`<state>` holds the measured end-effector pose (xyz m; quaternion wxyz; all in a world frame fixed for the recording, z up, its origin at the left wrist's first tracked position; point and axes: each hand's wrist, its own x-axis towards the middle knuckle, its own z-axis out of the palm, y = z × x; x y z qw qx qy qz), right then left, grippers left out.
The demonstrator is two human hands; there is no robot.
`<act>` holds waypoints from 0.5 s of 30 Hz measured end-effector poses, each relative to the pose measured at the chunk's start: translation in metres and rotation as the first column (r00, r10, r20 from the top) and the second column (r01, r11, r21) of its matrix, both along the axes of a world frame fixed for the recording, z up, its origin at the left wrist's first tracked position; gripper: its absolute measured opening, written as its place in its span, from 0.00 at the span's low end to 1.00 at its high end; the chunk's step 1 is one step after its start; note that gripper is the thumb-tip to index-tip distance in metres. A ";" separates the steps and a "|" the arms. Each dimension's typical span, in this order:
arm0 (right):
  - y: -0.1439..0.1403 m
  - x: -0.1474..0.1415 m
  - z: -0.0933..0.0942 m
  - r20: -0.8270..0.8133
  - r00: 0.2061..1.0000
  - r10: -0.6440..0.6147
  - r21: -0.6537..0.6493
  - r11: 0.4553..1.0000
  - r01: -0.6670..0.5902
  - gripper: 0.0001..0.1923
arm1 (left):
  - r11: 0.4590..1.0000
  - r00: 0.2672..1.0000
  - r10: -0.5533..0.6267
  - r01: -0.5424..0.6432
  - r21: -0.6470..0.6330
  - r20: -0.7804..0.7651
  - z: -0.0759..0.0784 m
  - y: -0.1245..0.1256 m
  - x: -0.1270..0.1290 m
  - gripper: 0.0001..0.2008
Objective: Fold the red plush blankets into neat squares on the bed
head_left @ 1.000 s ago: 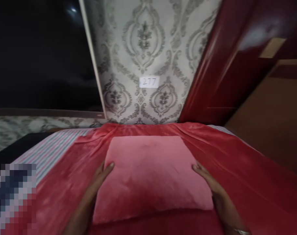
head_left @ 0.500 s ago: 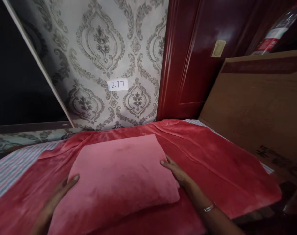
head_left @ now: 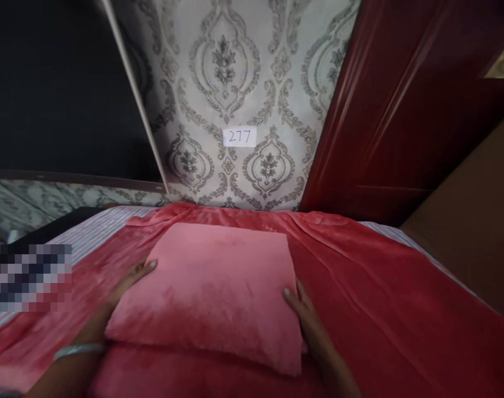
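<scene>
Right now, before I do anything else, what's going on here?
A person's left hand and right hand are touching opposite side edges of a pink plush cloth, which looks folded. How firmly they grip it cannot be told from this view. The pink plush cloth lies on a red blanket, which is spread over a striped sheet in front of a patterned wall.

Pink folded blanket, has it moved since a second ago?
Yes. Against the 277 label on the wall, the pink folded blanket has turned clockwise: its near edge has swung left.
</scene>
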<state>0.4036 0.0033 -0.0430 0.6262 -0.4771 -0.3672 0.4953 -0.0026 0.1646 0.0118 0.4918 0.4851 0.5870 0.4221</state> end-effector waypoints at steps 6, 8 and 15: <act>-0.005 0.001 0.007 0.086 0.996 0.021 0.024 0.999 -0.023 0.45 | 0.994 0.984 -0.110 0.106 0.043 0.137 0.002 -0.011 0.005 0.29; -0.005 0.000 0.010 0.111 0.994 0.012 0.015 1.000 -0.014 0.44 | 0.991 0.978 -0.123 0.113 0.072 0.169 0.000 -0.012 0.006 0.27; -0.019 -0.012 0.015 0.082 0.992 -0.095 -0.097 0.990 0.103 0.35 | 0.985 0.959 -0.161 0.171 -0.021 0.234 0.007 -0.012 0.002 0.21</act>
